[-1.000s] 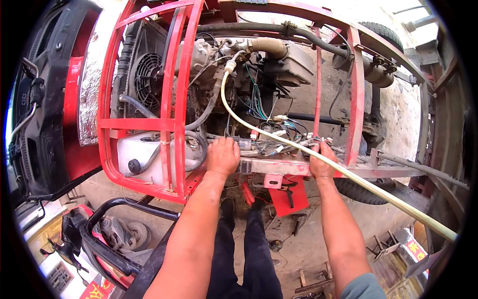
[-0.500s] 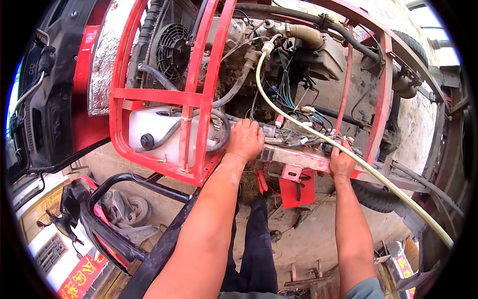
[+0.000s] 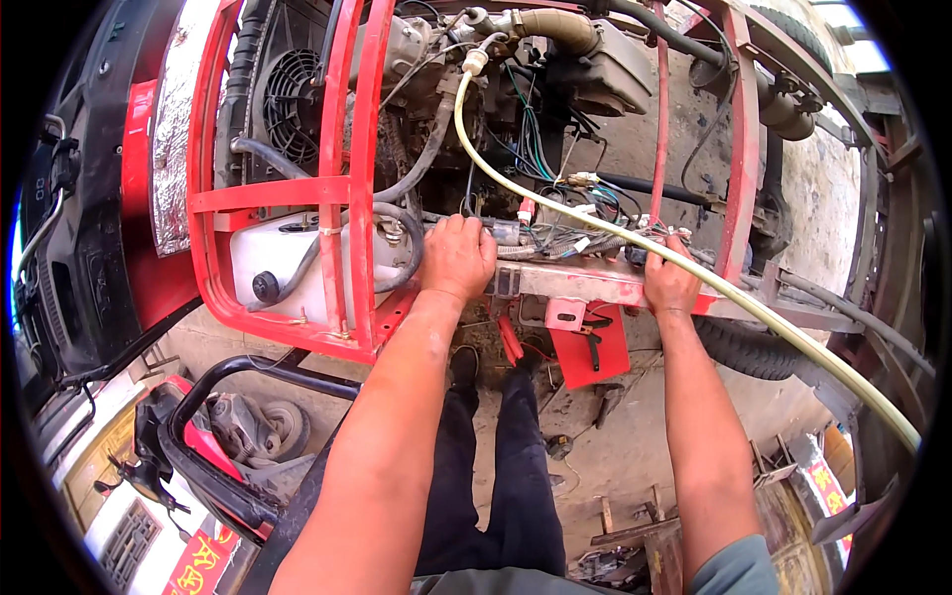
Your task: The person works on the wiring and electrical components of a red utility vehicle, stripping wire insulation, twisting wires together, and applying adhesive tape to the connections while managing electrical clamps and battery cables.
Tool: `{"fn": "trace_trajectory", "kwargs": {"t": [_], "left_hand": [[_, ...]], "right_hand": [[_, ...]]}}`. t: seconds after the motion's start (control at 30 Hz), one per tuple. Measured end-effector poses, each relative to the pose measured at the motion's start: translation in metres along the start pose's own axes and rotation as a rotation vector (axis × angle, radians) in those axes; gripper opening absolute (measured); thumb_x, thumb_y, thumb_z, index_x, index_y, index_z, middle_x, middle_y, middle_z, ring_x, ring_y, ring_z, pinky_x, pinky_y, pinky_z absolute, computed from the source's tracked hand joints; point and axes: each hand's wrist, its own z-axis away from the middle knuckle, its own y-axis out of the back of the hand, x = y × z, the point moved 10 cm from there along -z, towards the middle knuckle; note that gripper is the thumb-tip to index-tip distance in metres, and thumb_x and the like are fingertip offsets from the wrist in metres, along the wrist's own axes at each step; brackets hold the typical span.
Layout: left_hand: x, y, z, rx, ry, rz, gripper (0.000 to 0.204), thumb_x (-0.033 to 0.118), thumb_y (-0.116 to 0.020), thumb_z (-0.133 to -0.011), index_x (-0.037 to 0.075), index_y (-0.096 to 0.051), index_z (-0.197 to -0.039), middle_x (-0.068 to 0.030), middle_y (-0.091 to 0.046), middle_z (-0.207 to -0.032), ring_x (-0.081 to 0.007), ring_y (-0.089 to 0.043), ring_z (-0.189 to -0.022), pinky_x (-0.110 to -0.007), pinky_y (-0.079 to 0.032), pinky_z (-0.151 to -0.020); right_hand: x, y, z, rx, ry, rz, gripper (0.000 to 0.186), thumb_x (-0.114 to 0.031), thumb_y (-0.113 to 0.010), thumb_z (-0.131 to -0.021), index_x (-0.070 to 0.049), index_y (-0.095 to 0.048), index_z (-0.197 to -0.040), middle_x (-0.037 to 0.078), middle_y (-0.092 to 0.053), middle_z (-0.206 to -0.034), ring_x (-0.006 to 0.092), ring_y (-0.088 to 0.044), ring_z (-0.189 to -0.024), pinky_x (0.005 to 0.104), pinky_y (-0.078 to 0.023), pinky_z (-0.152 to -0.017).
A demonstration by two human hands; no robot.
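Note:
My left hand is curled over the frame rail of a stripped vehicle, beside the red tubular cage. Its fingertips are partly hidden behind the rail. My right hand grips the same rail farther right, its fingers over the top, just under a pale yellow hose. Between my hands lies a tangle of wires and connectors along the rail. A white plastic tank sits inside the cage, left of my left hand.
The engine and a radiator fan fill the far side. Below the rail hang a red panel and red-handled pliers. A black tubular bar is at the left, a tyre at the right.
The whole view has shifted, so the vehicle appears farther left and higher, and more of my legs and a shoe show. Both hands stay at the same places on the rail.

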Motion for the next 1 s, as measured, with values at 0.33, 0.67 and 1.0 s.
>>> {"fn": "trace_trajectory", "kwargs": {"t": [0.33,0.67,1.0], "left_hand": [[-0.004,0.010,0.003,0.035,0.010,-0.043,0.015,0.020,-0.061,-0.091,0.006,-0.063,-0.088,-0.0164,-0.064,-0.090,-0.0388,-0.063,-0.089,-0.052,-0.052,-0.080],[-0.004,0.006,0.007,0.038,0.105,-0.142,0.022,0.026,-0.060,-0.096,0.004,-0.065,-0.096,-0.0172,-0.064,-0.102,-0.0362,-0.061,-0.101,-0.050,-0.050,-0.090],[0.141,0.071,0.169,0.175,-0.241,0.164,0.034,0.014,-0.066,-0.093,-0.003,-0.056,-0.120,-0.0251,-0.052,-0.133,-0.0432,-0.053,-0.125,-0.050,-0.045,-0.107]], "right_hand": [[0.000,-0.011,0.000,-0.097,-0.062,0.062,0.027,-0.030,-0.062,-0.097,-0.004,-0.071,-0.101,0.021,-0.073,-0.097,0.0456,-0.069,-0.090,0.0538,-0.055,-0.080],[0.003,-0.003,0.003,-0.030,-0.076,-0.016,0.031,-0.035,-0.056,-0.100,-0.006,-0.068,-0.096,0.023,-0.072,-0.098,0.0473,-0.067,-0.091,0.0567,-0.052,-0.080],[0.030,0.004,0.005,-0.002,-0.108,-0.372,0.041,-0.045,-0.055,-0.105,-0.007,-0.068,-0.100,0.016,-0.074,-0.092,0.0369,-0.069,-0.087,0.0431,-0.052,-0.082]]}}
